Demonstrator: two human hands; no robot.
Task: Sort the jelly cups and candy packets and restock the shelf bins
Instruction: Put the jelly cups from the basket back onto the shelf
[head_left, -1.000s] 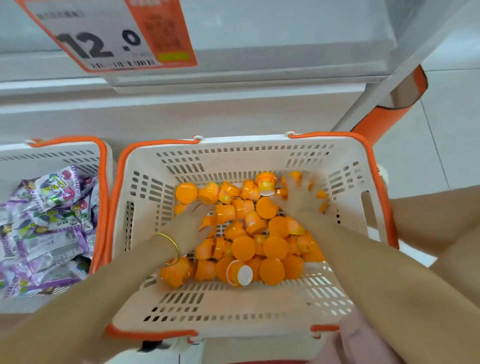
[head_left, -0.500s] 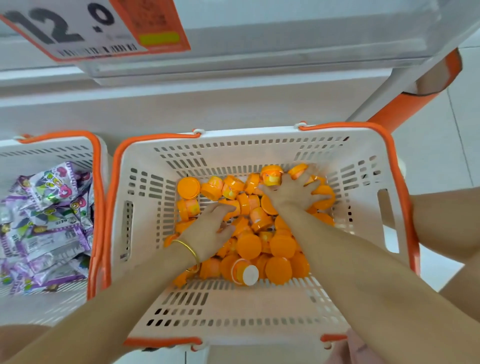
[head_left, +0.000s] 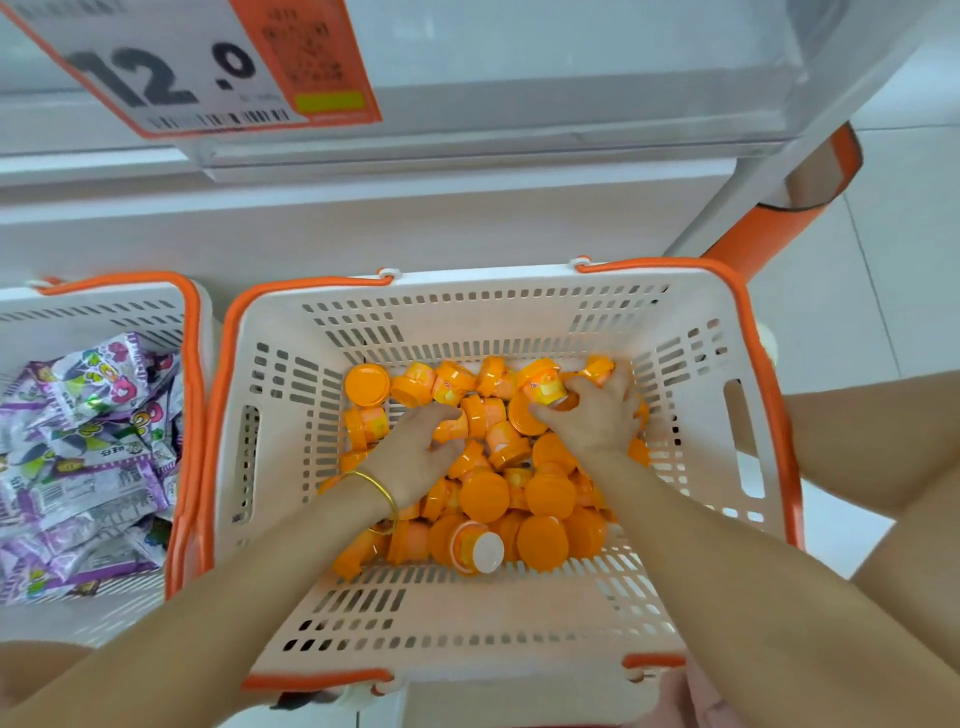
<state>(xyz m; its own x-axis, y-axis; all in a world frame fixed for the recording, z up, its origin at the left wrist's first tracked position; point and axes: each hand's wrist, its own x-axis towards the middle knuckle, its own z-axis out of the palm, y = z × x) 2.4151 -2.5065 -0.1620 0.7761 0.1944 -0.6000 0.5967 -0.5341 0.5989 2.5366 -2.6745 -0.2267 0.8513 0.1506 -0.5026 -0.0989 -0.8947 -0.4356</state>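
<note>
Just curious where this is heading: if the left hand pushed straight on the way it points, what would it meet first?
More orange jelly cups, heaped right ahead of the left hand. Beyond them, probably the far wall of the white basket.

Shelf (head_left: 519, 171): white ledge running across 12 o'clock, price tag (head_left: 208, 67) hanging at 11.
Centre basket (head_left: 519, 283): white, orange-rimmed, just below the ledge, and there are orange jelly cups (head_left: 483, 496) heaped on its floor.
Left basket (head_left: 104, 301): over at 9 o'clock, just beside it, holding purple candy packets (head_left: 78, 467).
</note>
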